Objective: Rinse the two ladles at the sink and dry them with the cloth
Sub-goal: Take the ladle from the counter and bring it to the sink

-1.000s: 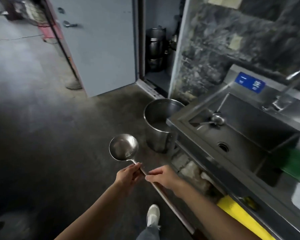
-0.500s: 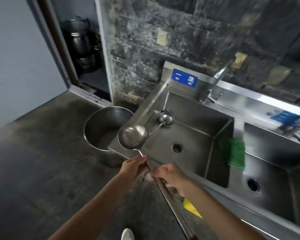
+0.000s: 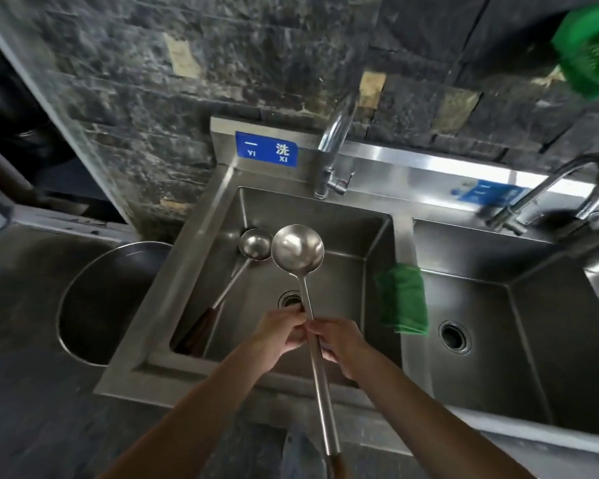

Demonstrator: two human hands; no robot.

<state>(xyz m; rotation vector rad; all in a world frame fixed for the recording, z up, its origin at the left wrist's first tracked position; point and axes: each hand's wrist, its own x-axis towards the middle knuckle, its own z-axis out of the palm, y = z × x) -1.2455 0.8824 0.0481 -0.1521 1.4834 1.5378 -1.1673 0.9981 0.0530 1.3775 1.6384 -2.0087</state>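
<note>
Both hands hold one long steel ladle [image 3: 298, 248] over the left sink basin [image 3: 357, 271], its bowl up and away from me. My left hand [image 3: 281, 335] and my right hand [image 3: 339, 344] grip its shaft side by side. A second ladle [image 3: 255, 243] with a dark wooden handle lies in the basin, leaning into the left corner. A green cloth [image 3: 403, 299] hangs over the divider between the two basins. The faucet [image 3: 332, 150] stands behind the left basin; no water is seen running.
A large steel pot [image 3: 94, 305] stands on the floor left of the sink. The right basin [image 3: 498, 323] has its own curved faucet [image 3: 567, 188]. Another green item [image 3: 592, 53] hangs at the upper right. A dark stone wall backs the sink.
I have turned from the floor to face the sink. The held ladle has swung from beside the pot to over the left basin, both hands still on its shaft.
</note>
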